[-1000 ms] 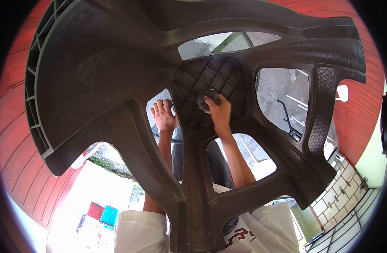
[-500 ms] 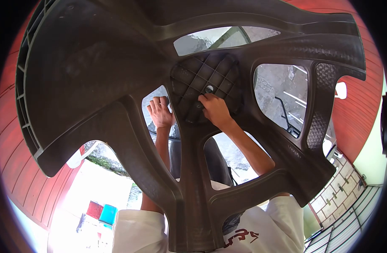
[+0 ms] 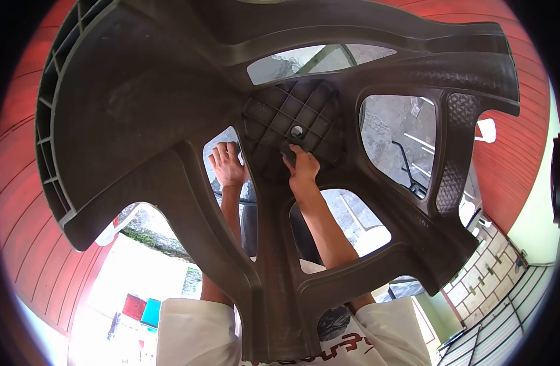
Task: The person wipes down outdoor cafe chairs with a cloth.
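A large dark brown plastic chair (image 3: pixel 133 116) fills most of the view, its ribbed underside panel with a small round hole (image 3: pixel 297 131) facing me. Through a long opening left of that panel I see my left hand (image 3: pixel 228 166), fingers curled at the opening's edge and gripping the chair. My right hand (image 3: pixel 303 171) is closed against the ribbed panel, just below the hole. A dark bit shows between its thumb and fingers, too small and dark to name. Parts of both forearms are hidden behind the chair's struts.
Red plank walls (image 3: pixel 512 165) stand on both sides. Through the chair's openings grey concrete ground (image 3: pixel 390 131) shows, with a black metal frame (image 3: pixel 405 168) on it. A teal object (image 3: pixel 151 313) lies at lower left beside a red one. A white curved piece (image 3: pixel 486 130) is at right.
My right hand has shifted slightly down and turned, its forearm swinging left to a more upright angle. The chair has moved a little. My left hand stays at the same opening.
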A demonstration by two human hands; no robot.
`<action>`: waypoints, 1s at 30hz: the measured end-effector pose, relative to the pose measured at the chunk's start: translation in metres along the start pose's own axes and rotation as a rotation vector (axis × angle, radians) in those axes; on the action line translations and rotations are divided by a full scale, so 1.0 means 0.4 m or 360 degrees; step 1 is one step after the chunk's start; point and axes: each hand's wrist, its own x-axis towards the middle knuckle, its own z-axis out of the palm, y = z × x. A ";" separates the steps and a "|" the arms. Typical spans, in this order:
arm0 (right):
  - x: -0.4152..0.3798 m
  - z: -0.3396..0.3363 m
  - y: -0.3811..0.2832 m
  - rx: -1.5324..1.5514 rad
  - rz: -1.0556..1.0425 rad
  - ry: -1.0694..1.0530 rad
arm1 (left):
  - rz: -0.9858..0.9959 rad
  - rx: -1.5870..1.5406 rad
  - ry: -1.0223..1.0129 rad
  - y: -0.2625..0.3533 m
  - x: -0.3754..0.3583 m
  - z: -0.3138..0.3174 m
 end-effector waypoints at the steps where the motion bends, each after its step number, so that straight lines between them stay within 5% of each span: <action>1: -0.008 -0.012 -0.009 -0.0063 -0.0104 -0.0019 | -0.0009 0.0008 -0.0017 0.000 -0.001 0.001; 3: -0.027 -0.044 -0.043 -0.0193 -0.0312 -0.0059 | -0.0015 0.0025 -0.0020 -0.004 0.001 0.004; 6: -0.045 -0.087 -0.118 -0.1357 -0.1031 -0.0099 | -0.0004 0.0027 -0.0006 -0.001 -0.001 0.005; 10: -0.017 -0.082 -0.138 -0.1589 -0.1667 -0.0783 | 0.0001 0.0032 0.0003 -0.001 0.002 0.004; 13: -0.019 -0.058 -0.123 -0.2180 -0.1944 -0.0911 | -0.0003 0.0032 -0.0009 0.004 0.000 0.004; 16: -0.006 -0.031 -0.071 -0.2528 -0.1866 -0.0809 | -0.0008 0.0013 -0.0020 0.000 0.000 -0.001; 19: 0.012 -0.023 -0.048 -0.2019 -0.1515 -0.0413 | 0.0041 0.0014 0.0080 -0.011 -0.006 0.023; 22: 0.028 -0.027 -0.025 -0.0957 -0.0478 -0.0290 | 0.0061 0.0031 0.0130 -0.013 -0.009 0.023; 25: 0.004 -0.073 -0.070 -0.0546 -0.0307 -0.0434 | 0.0066 0.0012 0.0148 -0.012 0.002 0.019; 28: -0.023 -0.127 -0.187 -0.1813 -0.1309 -0.0400 | 0.0026 0.0021 0.0080 -0.008 0.000 0.013; 30: 0.015 -0.159 -0.202 -0.2021 -0.1416 -0.0624 | -0.0004 0.0024 -0.0017 -0.002 -0.004 0.005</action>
